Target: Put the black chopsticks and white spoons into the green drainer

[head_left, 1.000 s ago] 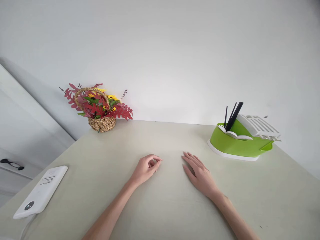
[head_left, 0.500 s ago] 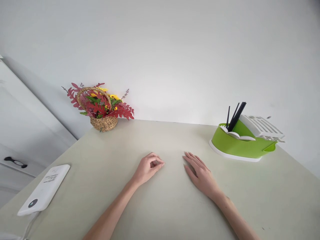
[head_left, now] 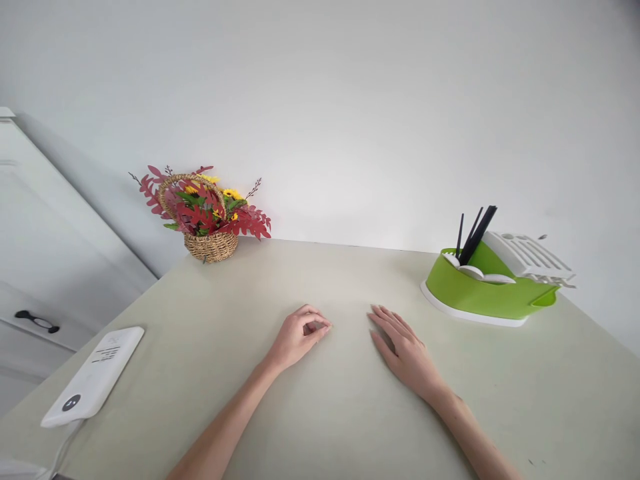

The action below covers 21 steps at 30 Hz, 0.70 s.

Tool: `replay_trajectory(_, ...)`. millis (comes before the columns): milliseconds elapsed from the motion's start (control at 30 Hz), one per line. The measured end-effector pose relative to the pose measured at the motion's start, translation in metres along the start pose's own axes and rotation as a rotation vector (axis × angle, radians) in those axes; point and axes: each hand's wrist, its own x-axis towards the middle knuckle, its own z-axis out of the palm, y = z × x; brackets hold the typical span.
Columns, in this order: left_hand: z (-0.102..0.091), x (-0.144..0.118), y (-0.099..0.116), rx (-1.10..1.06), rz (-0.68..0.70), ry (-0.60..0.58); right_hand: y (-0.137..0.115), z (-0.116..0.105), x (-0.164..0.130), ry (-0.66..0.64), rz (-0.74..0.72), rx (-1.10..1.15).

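Observation:
My left hand (head_left: 299,339) rests on the pale green-grey table (head_left: 320,413) with its thumb and fingertips pinched together. Whatever the pinch holds, if anything, is too small to make out. Across a short gap, my right hand (head_left: 404,348) lies palm down on the tabletop, its fingers stretched out and the thumb a little apart. It holds nothing. Nearest to it, up and to the right, stands a green boat-shaped holder (head_left: 470,290) with a white base, a slatted white rack (head_left: 533,257) and thin black sticks (head_left: 477,237) standing upright in it.
A wicker basket (head_left: 213,247) of red leaves and yellow flowers stands at the back left, near the wall (head_left: 345,120). Near the left edge lies a white flat device (head_left: 95,377) with a cable. Beyond that edge is a white cabinet (head_left: 60,247) with a black handle.
The whole view has shifted slightly, so the basket, device and green holder appear a little farther right. Both hands keep the same pose and place on the table.

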Motion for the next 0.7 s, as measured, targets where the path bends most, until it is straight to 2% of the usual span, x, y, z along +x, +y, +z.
replay_trajectory(400, -0.002, -0.001, 0.003, -0.054, -0.02, -0.033, 0.0, 0.002, 0.0, 0.011, -0.013, 0.002)
replay_trajectory(600, -0.001, -0.001, 0.003, -0.066, 0.003, -0.035, 0.001, 0.001, -0.001, 0.055, -0.008, 0.057)
replay_trajectory(700, -0.001, -0.002, 0.003, -0.08, 0.009, -0.037, 0.009, -0.005, -0.001, 0.11, 0.05, 0.065)
